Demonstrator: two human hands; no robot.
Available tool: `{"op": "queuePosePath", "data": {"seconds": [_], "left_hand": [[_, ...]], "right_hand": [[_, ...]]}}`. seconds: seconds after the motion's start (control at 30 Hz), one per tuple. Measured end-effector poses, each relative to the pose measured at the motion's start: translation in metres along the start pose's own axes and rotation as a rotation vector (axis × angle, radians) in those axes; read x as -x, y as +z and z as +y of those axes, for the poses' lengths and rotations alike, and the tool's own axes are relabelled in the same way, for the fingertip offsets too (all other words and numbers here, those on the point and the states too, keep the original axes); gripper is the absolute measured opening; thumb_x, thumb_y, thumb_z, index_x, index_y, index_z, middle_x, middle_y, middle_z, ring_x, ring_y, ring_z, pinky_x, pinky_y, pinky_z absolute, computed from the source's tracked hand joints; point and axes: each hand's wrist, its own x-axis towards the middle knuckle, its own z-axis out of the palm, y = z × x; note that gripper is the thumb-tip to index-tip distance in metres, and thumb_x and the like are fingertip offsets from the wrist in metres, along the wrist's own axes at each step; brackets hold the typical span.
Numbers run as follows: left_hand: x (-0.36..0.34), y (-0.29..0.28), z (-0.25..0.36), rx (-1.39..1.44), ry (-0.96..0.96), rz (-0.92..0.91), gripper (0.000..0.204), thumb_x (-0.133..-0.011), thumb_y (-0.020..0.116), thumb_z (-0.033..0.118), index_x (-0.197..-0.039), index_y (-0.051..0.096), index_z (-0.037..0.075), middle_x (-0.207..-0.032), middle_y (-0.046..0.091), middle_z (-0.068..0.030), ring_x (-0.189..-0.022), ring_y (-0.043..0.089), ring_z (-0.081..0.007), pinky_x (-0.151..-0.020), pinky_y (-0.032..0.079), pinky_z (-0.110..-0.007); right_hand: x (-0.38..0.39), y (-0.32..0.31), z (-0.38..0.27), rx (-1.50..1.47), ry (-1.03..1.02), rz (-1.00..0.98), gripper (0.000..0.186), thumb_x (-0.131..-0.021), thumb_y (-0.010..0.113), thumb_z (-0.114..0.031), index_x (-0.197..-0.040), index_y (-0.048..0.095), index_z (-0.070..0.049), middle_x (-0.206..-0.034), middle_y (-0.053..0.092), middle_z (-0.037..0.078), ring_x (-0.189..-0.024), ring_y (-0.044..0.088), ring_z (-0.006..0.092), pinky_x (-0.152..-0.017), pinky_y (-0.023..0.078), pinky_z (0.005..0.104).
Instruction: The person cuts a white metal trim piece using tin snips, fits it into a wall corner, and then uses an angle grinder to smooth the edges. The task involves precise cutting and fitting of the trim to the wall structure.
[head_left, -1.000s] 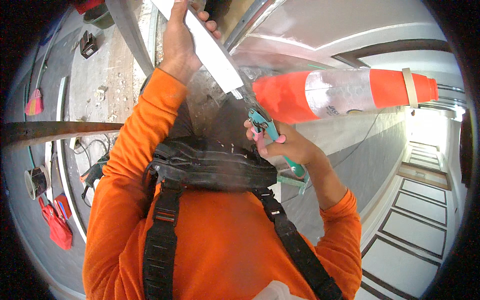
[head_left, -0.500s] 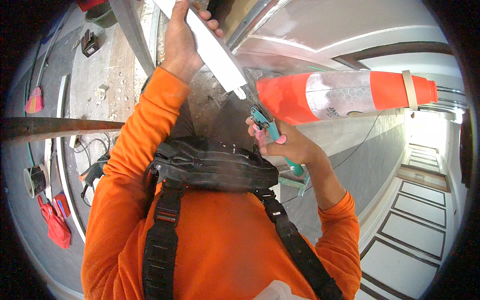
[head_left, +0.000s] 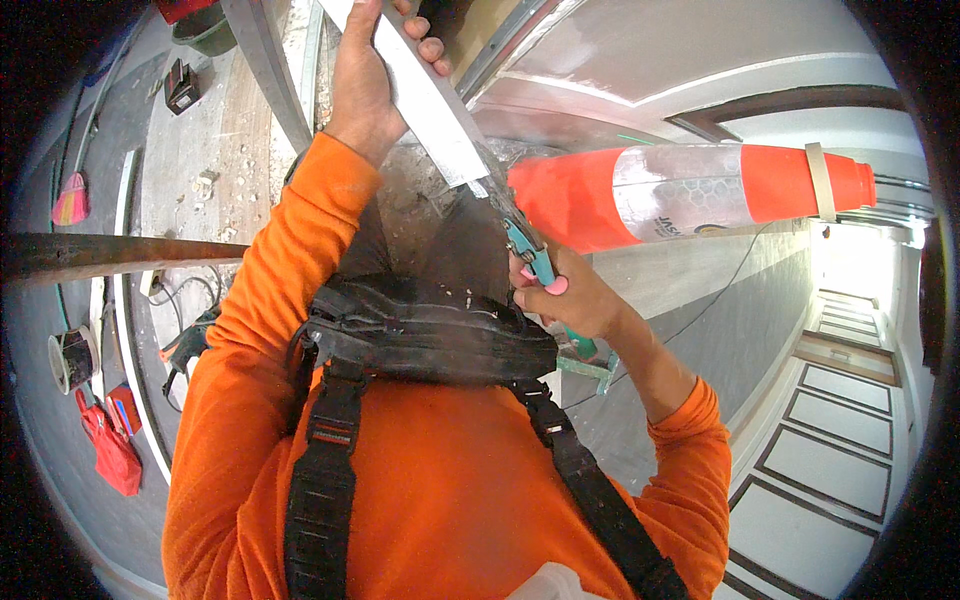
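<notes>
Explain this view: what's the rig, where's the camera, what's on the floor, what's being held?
There is no machine here. Each grip is a person's bare hand. The fisheye camera is worn on the head, looking down past the person's chest and black waist bag; its lens bends straight edges.

The left grip holds a white strip. The right grip holds a teal-and-pink hand tool, its working end close to the strip's lower end; I can't tell whether they touch.

On the floor to the left are a red bag, a small black item and a long white length. An orange-and-silver cone is to the right.
</notes>
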Motion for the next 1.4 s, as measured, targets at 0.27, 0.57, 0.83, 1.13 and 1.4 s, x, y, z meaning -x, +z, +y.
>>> {"op": "queuePosePath", "data": {"seconds": [0.27, 0.57, 0.83, 1.13, 1.4], "left_hand": [[-0.003, 0.005, 0.009, -0.059, 0.059, 0.066, 0.054, -0.092, 0.052, 0.067, -0.093, 0.052, 0.013, -0.063, 0.047, 0.0007, -0.053, 0.051, -0.0153, -0.05, 0.047, -0.031], [-0.017, -0.004, -0.035, 0.129, 0.139, 0.046, 0.036, -0.094, 0.065, 0.035, -0.109, 0.054, 0.005, -0.094, 0.059, -0.01, -0.091, 0.061, -0.0289, -0.089, 0.051, -0.047], [-0.005, 0.02, -0.046, 0.233, 0.01, -0.102, 0.03, -0.098, 0.059, 0.019, -0.118, 0.055, -0.004, -0.116, 0.061, -0.0167, -0.117, 0.054, -0.0323, -0.11, 0.04, -0.048], [0.024, 0.05, -0.024, 0.017, 0.117, -0.185, 0.034, -0.097, 0.064, 0.019, -0.124, 0.052, 0.0, -0.123, 0.058, -0.0126, -0.122, 0.054, -0.029, -0.111, 0.041, -0.047], [0.036, 0.068, -0.028, -0.052, 0.15, -0.206, 0.031, -0.1, 0.058, 0.019, -0.123, 0.055, -0.001, -0.13, 0.058, -0.0169, -0.129, 0.052, -0.031, -0.113, 0.04, -0.047]], "right_hand": [[-0.001, -0.003, 0.012, -0.115, -0.053, -0.037, 0.057, -0.079, 0.071, -0.004, -0.132, 0.05, -0.004, -0.11, 0.055, 0.002, -0.099, 0.053, 0.0118, -0.087, 0.046, 0.0295], [0.015, 0.004, 0.065, -0.177, -0.108, 0.192, 0.065, -0.076, 0.073, -0.008, -0.136, 0.048, -0.003, -0.115, 0.057, 0.004, -0.107, 0.054, 0.015, -0.098, 0.043, 0.0322], [0.011, 0.026, 0.047, -0.411, -0.245, 0.469, 0.066, -0.075, 0.07, -0.006, -0.137, 0.046, -0.005, -0.118, 0.055, 0.004, -0.11, 0.052, 0.0149, -0.1, 0.041, 0.0337], [0.034, 0.017, 0.046, -0.183, -0.27, 0.564, 0.068, -0.077, 0.071, -0.007, -0.139, 0.045, -0.004, -0.123, 0.058, 0.009, -0.116, 0.055, 0.0198, -0.102, 0.041, 0.0354], [0.042, 0.019, 0.04, -0.276, -0.287, 0.708, 0.064, -0.079, 0.073, -0.01, -0.136, 0.045, -0.003, -0.126, 0.058, 0.01, -0.118, 0.055, 0.0208, -0.104, 0.041, 0.0367]]}}
